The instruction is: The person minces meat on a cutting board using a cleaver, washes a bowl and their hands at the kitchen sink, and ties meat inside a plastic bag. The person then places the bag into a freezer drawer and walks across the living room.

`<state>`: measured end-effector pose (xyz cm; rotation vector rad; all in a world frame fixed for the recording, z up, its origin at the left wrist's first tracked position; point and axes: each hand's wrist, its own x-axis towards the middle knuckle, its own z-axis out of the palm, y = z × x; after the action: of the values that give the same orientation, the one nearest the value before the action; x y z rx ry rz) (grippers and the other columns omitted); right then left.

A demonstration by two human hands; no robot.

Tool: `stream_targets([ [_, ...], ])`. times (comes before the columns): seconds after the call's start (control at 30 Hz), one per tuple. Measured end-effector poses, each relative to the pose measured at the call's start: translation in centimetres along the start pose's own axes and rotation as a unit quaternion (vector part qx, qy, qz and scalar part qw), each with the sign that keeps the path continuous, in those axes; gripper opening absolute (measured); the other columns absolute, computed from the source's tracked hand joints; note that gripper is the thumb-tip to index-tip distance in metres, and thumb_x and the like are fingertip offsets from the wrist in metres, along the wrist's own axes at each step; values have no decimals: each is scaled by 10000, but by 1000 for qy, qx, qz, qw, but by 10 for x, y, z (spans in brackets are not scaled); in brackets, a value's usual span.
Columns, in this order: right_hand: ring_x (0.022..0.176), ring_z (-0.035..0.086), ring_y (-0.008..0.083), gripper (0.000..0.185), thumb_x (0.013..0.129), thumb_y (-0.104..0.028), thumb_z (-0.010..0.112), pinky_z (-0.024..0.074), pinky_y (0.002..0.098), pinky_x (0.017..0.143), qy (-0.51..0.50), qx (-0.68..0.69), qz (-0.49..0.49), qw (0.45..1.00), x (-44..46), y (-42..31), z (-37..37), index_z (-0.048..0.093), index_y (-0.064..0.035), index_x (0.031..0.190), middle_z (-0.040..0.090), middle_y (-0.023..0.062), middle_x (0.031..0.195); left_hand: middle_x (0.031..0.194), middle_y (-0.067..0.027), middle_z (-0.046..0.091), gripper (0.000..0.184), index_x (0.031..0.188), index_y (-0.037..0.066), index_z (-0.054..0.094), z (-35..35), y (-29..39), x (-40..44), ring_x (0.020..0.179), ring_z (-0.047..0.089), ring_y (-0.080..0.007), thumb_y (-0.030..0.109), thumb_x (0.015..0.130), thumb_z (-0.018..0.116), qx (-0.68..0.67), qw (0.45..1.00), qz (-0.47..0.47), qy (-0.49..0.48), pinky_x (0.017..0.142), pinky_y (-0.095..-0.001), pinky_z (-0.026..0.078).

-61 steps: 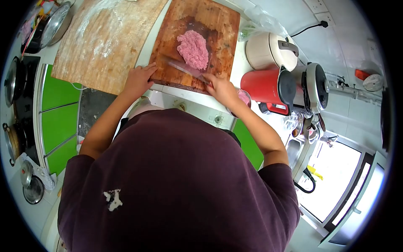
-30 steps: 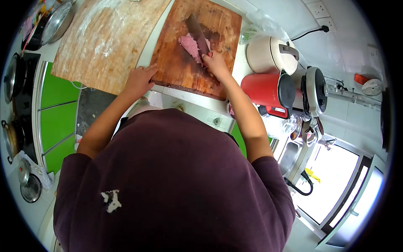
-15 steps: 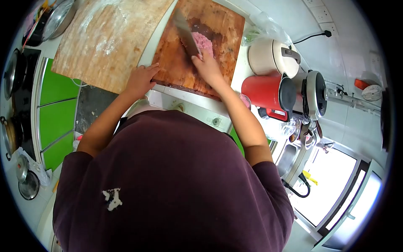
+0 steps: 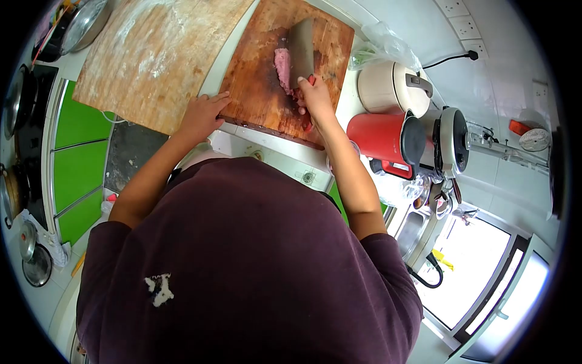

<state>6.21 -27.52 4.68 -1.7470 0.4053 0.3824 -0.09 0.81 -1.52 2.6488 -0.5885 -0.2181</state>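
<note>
In my right hand [image 4: 314, 100] is a cleaver [image 4: 301, 51], its red handle wrapped by my closed fingers. The broad blade points away from me, tilted, on the right side of a pink heap of minced meat [image 4: 282, 68]. Whether the edge touches the meat I cannot tell. Both are over a thick wooden chopping board [image 4: 254, 79] with dark wet stains. My left hand [image 4: 204, 114] lies at the board's near left corner, fingers stretched out and holding nothing; its fingertips touch the board's edge.
A floury wooden board [image 4: 151, 54] lies left of the chopping board. On the right stand a cream cooker [image 4: 388, 88], a red kettle [image 4: 382, 136] and another cooker [image 4: 453, 142]. A plastic bag [image 4: 388, 45] lies behind them. A metal pan [image 4: 88, 24] is at far left.
The cleaver has passed from the meat's left side to its right, its blade turned. The meat now looks narrower and lies slightly further left. My left hand stays in place.
</note>
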Motion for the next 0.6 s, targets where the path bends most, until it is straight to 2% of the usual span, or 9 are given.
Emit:
stream_targets([
  [0.03, 524, 544, 194, 181, 916, -203, 551, 443, 356, 440, 11, -60, -34, 998, 0, -3, -1, 514, -35, 973, 563, 104, 705, 1376, 15, 524, 558, 1249, 110, 571, 0, 0, 0, 958, 554, -258, 159, 713, 715, -2, 1000, -3, -1, 849, -403, 426],
  [0.07, 688, 630, 321, 248, 898, -223, 565, 496, 429, 629, 113, -191, -167, 961, 6, 5, 0, 553, 7, 990, 632, 191, 777, 1377, 16, 524, 557, 1248, 111, 571, 0, 1, 0, 958, 553, -258, 159, 713, 716, -1, 1000, -2, 0, 846, -404, 426],
  [0.17, 853, 624, 419, 309, 888, -241, 571, 472, 456, 784, 96, -268, -138, 949, 12, 22, -1, 566, 32, 1032, 648, 244, 865, 1378, 16, 523, 557, 1246, 115, 571, 1, -1, 0, 957, 553, -259, 160, 711, 717, 4, 1000, 4, 0, 839, -407, 425],
  [0.2, 872, 619, 433, 312, 893, -251, 569, 473, 457, 771, 38, -294, -128, 946, 16, 22, -3, 570, 34, 1020, 645, 256, 877, 1378, 15, 523, 559, 1246, 116, 571, 1, -1, 0, 956, 553, -261, 159, 708, 717, 4, 1000, 6, -2, 837, -407, 425],
  [0.33, 865, 620, 434, 316, 901, -252, 565, 474, 453, 772, 83, -277, -194, 937, 5, 4, -8, 560, 37, 1027, 643, 266, 884, 1376, 11, 525, 563, 1247, 121, 570, -1, -1, 1, 956, 554, -265, 153, 704, 715, 3, 1000, 3, -8, 832, -408, 426],
  [0.43, 863, 622, 434, 310, 901, -247, 563, 474, 459, 772, 80, -259, -148, 951, -4, 8, 1, 564, 37, 1027, 645, 264, 883, 1378, 10, 523, 564, 1247, 120, 569, 3, -2, 1, 960, 554, -267, 157, 704, 717, -2, 1000, 8, 8, 829, -410, 426],
  [0.47, 859, 625, 434, 311, 899, -247, 569, 475, 465, 766, 33, -345, -140, 928, 19, 35, -7, 564, 31, 1039, 645, 264, 869, 1376, 9, 525, 562, 1247, 119, 568, 4, -2, -1, 959, 555, -268, 156, 705, 716, -1, 1000, 8, 3, 828, -411, 427],
  [0.57, 864, 622, 442, 298, 900, -243, 565, 472, 472, 770, 28, -307, -118, 944, 19, 17, -12, 566, 32, 1015, 639, 281, 867, 1370, 7, 531, 560, 1247, 116, 566, -1, -2, 3, 955, 557, -270, 151, 708, 714, 3, 1000, 6, 2, 829, -414, 429],
  [0.6, 868, 622, 441, 292, 899, -247, 560, 473, 469, 771, 69, -271, -186, 942, 6, 9, -7, 576, 29, 992, 637, 288, 867, 1367, 7, 533, 561, 1248, 115, 565, -3, 1, 0, 953, 558, -271, 149, 708, 713, -2, 1000, 6, 3, 830, -415, 430],
])
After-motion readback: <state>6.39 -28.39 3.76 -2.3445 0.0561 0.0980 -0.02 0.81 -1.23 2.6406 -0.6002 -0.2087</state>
